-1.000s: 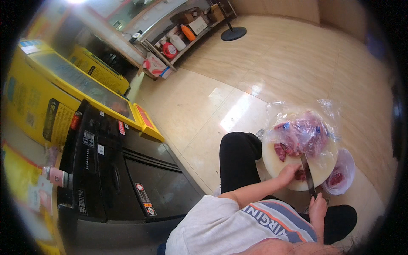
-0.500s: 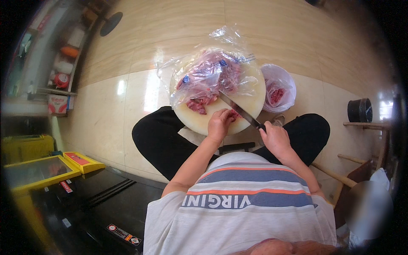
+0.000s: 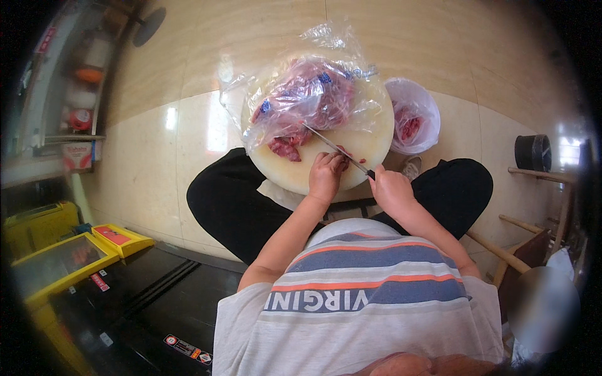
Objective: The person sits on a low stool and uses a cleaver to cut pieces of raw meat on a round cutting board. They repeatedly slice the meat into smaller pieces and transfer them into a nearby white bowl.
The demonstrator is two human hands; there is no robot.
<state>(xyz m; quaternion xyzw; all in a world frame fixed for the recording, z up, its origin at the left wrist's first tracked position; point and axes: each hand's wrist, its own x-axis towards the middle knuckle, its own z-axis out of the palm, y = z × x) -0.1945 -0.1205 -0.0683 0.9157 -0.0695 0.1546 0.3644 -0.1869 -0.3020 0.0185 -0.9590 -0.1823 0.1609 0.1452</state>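
Nearest you is your striped grey shirt (image 3: pixel 357 338), with your black-clad legs (image 3: pixel 216 200) bent out to either side. Your right hand (image 3: pixel 394 190) is wrapped around the black handle of the knife (image 3: pixel 332 142), its fingers curled together about the grip. Your left hand (image 3: pixel 326 175) rests on the near part of the round, pale chopping board (image 3: pixel 279 172), fingers bent and bunched; their tips meet a bit of red meat (image 3: pixel 345 164) just beside the blade, though you hide too much of it to tell how firmly they pinch.

The knife lies over the board, its long axis slanting from your right hand at the near right to the far left, tip pointing away from you. Compared with half a second ago, the tip sits farther left, and the blade looks thinner, turned more edge-on. Red scraps (image 3: pixel 362 161) now show on the right side of the blade.

Beyond your left hand, a cluster of meat chunks (image 3: pixel 285 149) lies at the near edge of the clear plastic bag (image 3: pixel 342 47), which drapes over a large piece of meat (image 3: pixel 313 88). You cannot tell whether the tip touches the plastic. Right of the board stands a white bucket (image 3: pixel 431 122) containing cut meat (image 3: pixel 411 128).
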